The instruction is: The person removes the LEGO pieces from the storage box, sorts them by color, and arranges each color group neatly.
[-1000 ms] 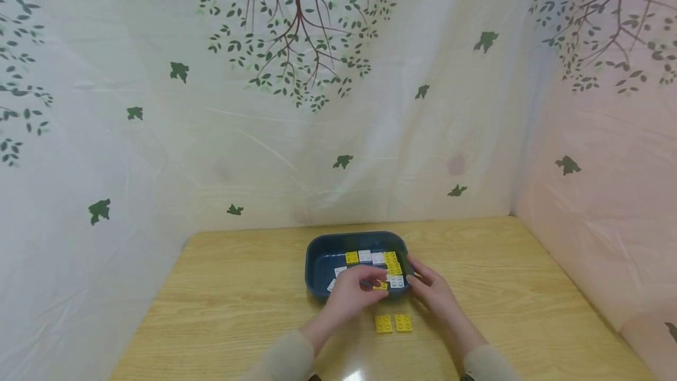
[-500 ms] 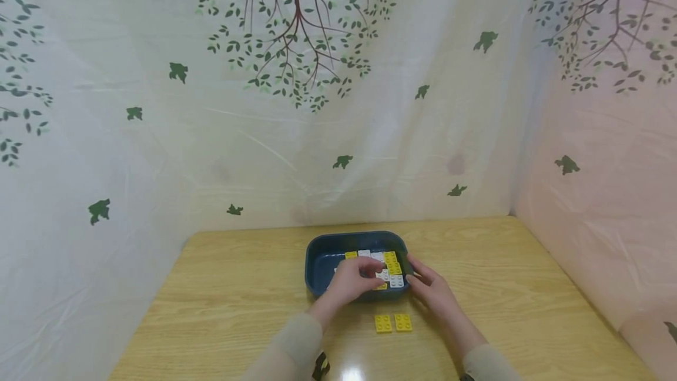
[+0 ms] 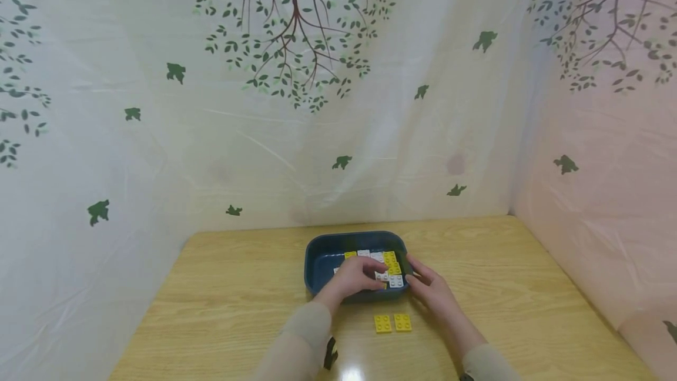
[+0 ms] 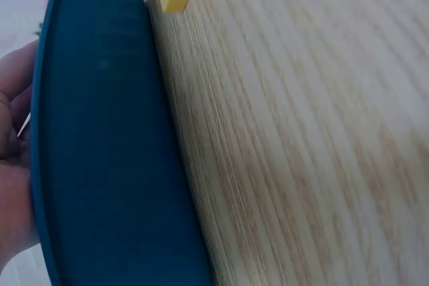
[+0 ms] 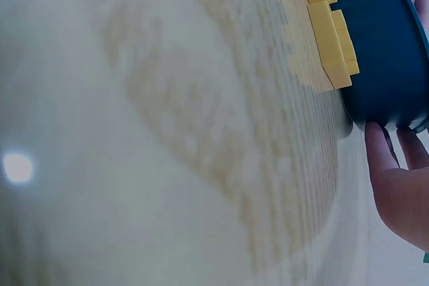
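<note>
white bricks point(image 3: 395, 281) lie in the blue tray point(image 3: 319, 272), some hidden by the left hand point(image 3: 353, 278); its grip i cannot tell. the right hand point(image 3: 435, 291), fingers apart, touches the tray's end. two yellow bricks point(image 3: 403, 323) sit in front. the left sleeve point(image 3: 308, 328) has moved trayward since a second ago.

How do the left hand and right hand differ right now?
Place: the left hand is over the inside of the tray; the right hand is outside, at its right end.
Contact: the right hand touches the tray's outer wall; the left is among the blocks, and I can't tell whether it grips one.
Shared: both have pale sleeves.
</note>
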### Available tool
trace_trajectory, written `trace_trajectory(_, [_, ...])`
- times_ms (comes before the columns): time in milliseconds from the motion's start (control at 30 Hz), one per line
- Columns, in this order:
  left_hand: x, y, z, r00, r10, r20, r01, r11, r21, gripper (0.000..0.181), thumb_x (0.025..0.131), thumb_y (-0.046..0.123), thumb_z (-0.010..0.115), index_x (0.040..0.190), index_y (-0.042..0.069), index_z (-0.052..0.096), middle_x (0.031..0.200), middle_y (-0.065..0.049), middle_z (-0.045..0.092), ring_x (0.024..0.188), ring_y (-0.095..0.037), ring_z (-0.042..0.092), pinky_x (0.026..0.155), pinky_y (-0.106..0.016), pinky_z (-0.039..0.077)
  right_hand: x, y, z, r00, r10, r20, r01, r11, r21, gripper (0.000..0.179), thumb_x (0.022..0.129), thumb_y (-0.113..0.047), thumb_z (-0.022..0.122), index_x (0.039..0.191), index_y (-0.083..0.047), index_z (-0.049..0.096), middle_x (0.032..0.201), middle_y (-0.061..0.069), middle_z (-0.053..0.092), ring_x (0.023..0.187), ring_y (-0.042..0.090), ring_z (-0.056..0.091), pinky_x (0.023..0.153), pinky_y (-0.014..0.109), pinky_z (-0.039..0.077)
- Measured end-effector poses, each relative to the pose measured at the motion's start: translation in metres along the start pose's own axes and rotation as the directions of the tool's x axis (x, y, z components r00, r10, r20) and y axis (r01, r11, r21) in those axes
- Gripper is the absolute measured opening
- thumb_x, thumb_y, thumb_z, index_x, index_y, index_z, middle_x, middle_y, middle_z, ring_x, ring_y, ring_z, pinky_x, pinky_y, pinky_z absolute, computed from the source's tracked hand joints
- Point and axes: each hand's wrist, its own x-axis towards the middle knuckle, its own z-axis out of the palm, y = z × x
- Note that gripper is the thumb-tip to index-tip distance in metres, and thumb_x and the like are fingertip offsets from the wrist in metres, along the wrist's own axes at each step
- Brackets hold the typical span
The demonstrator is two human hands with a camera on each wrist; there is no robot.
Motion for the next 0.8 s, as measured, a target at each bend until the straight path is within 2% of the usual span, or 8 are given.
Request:
trace_trajectory(233, [0.006, -0.010, -0.003, 0.998, 0.041, 0.041, -0.044, 0.997, 0.070, 0.032, 0.078, 0.003, 0.082, 0.109, 0.010, 0.076, 0.105, -0.001, 0.073, 0.094, -0.020, 0.068, 0.084, -0.029, 0.052, 0.002, 0.002, 0.001, 1.000, 0.011, -0.005, -0.011, 1.000, -0.025, 0.054, 0.100, -0.021, 0.059, 0.151, -0.025, 0.043, 0.159, 0.012, 0.030, 0.141, 0.035, 0.035, 0.108, 0.049, 0.037])
trace_trajectory(500, [0.011, -0.019, -0.006, 0.992, 0.070, 0.101, -0.078, 0.993, 0.085, 0.029, 0.078, 0.000, 0.081, 0.105, 0.010, 0.078, 0.104, 0.003, 0.073, 0.095, -0.012, 0.066, 0.088, -0.026, 0.050, 0.002, 0.001, 0.002, 1.000, 0.002, -0.014, -0.002, 0.999, -0.042, 0.054, 0.100, -0.021, 0.059, 0.151, -0.023, 0.043, 0.159, 0.011, 0.030, 0.140, 0.036, 0.035, 0.108, 0.048, 0.037])
trace_trajectory(600, [0.012, -0.020, -0.008, 0.992, 0.055, 0.117, -0.069, 0.991, 0.113, 0.027, 0.079, 0.002, 0.080, 0.104, 0.014, 0.078, 0.106, 0.005, 0.072, 0.097, -0.010, 0.063, 0.092, -0.029, 0.047, 0.002, 0.001, 0.002, 1.000, -0.004, -0.011, 0.004, 0.998, -0.055, 0.054, 0.100, -0.021, 0.059, 0.152, -0.022, 0.042, 0.159, 0.012, 0.030, 0.140, 0.037, 0.035, 0.108, 0.049, 0.037])
trace_trajectory(800, [0.013, -0.020, -0.008, 0.992, -0.009, 0.129, -0.009, 0.990, 0.141, 0.028, 0.082, 0.004, 0.079, 0.105, 0.020, 0.079, 0.110, 0.008, 0.070, 0.105, -0.011, 0.059, 0.103, -0.039, 0.041, 0.002, 0.001, 0.002, 1.000, -0.003, -0.012, 0.003, 0.999, -0.047, 0.055, 0.100, -0.020, 0.059, 0.152, -0.022, 0.042, 0.159, 0.013, 0.029, 0.140, 0.036, 0.036, 0.107, 0.048, 0.038])
